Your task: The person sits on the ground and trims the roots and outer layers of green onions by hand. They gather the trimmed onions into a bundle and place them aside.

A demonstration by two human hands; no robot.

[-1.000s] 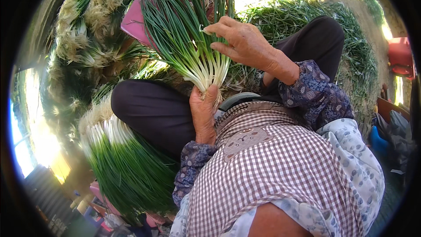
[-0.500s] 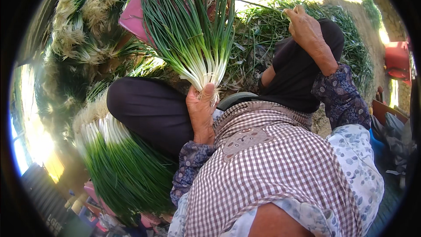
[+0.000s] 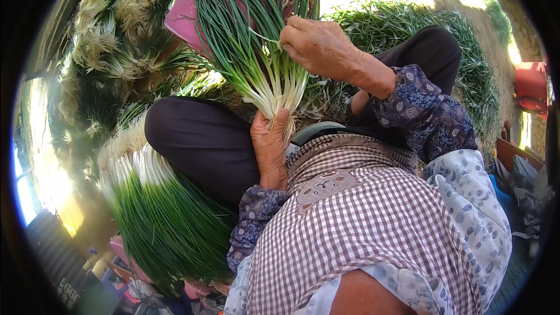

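Observation:
A fanned bunch of green onions [image 3: 262, 70], with long dark leaves and white stems, stands up from my left hand [image 3: 267, 146], which is closed round its root end. My right hand [image 3: 315, 48] is curled at the right side of the bunch, its fingertips pinching a thin pale leaf [image 3: 261, 34]. Behind the bunch is a pink plastic surface [image 3: 184, 23] with more onions on it. A thick pile of onions [image 3: 166, 221], white ends upward, lies beside my left knee.
Heaps of rooty onions [image 3: 93, 41] lie at the upper left. Loose green leaves [image 3: 472, 70] are heaped beyond my bent right leg [image 3: 429, 52]. A red plastic object [image 3: 528, 84] is at the far right, with dark bags [image 3: 519, 192] below it.
My right hand moved out to the right, drawing a long leaf from the bunch, and has since come back to the bunch. My left hand still holds the root end.

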